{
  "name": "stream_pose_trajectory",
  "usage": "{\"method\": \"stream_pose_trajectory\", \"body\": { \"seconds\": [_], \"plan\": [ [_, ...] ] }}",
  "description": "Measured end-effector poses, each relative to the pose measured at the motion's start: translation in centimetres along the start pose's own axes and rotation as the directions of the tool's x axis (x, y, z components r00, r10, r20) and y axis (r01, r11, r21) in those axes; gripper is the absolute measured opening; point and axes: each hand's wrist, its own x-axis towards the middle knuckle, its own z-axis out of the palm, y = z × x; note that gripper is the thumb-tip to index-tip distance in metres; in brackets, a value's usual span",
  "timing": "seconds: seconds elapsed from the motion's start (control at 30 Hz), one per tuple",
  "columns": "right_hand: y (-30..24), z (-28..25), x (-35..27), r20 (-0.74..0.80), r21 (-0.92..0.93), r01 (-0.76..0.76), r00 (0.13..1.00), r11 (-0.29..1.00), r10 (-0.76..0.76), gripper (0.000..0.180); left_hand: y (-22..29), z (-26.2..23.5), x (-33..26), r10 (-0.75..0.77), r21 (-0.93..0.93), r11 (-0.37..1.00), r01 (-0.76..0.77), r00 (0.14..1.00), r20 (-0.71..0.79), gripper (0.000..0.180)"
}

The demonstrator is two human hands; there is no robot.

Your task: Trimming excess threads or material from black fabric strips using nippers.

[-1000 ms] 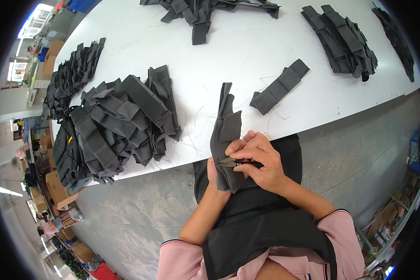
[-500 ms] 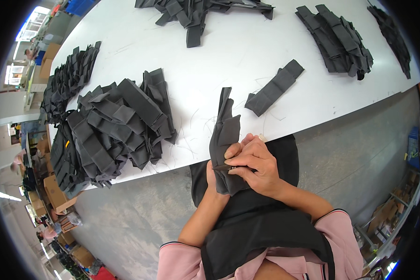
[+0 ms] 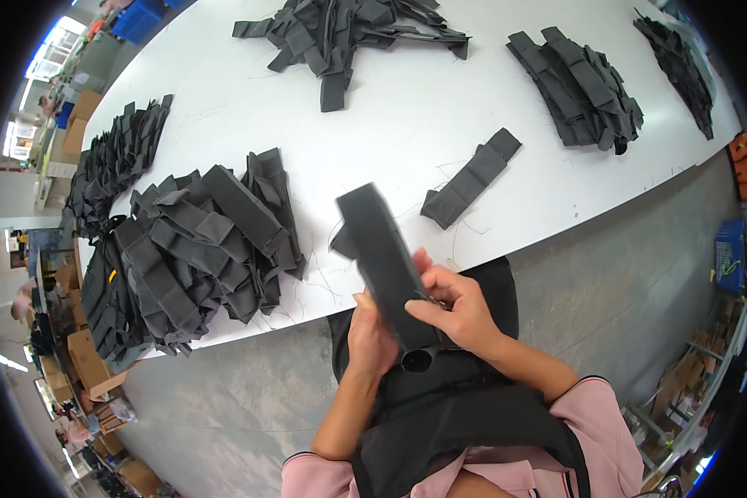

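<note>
Holding a black fabric strip (image 3: 378,249) aslant over the near edge of a white desk (image 3: 548,183), the right hand (image 3: 465,314) is closed near the strip's lower end, its thumb laid across the upper face. The left hand (image 3: 372,336) is curled at the strip's left edge; how firmly it grips cannot be told, much of it being concealed. A dark loop (image 3: 417,360) shows at the strip's lower end (whether it belongs to the strip is unclear). A single loose strip (image 3: 473,178) lies on the desk, ahead and to the right; a large heap of similar strips (image 3: 216,241) occupies the left. Principal hazard: the upper length projects well beyond the right thumb, so a slackened pinch could let it swing or drop to the floor (image 3: 249,398). The heap reaches the desk's edge, where a brush of the left hand could dislodge outlying pieces.
</note>
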Motion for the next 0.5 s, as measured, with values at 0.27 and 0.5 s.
{"method": "stream_pose_trajectory", "body": {
  "seconds": [0.27, 0.5],
  "plan": [
    [-1.4, -0.6, -1.3, -0.162, -0.417, 0.089, 0.972, 0.904, -0.17, 0.023, 1.3, -1.8, 1.1, -0.125, -0.01, 0.992, 0.125, 0.992, 0.036, 0.057],
    [-3.1, -2.5, 1.7, -0.022, -0.846, 0.273, 0.84, 0.458, -0.542, 0.03, 1.6, -1.9, 0.7, -0.189, 0.069, 0.981, 0.183, 0.978, 0.093, 0.053]
  ]
}}
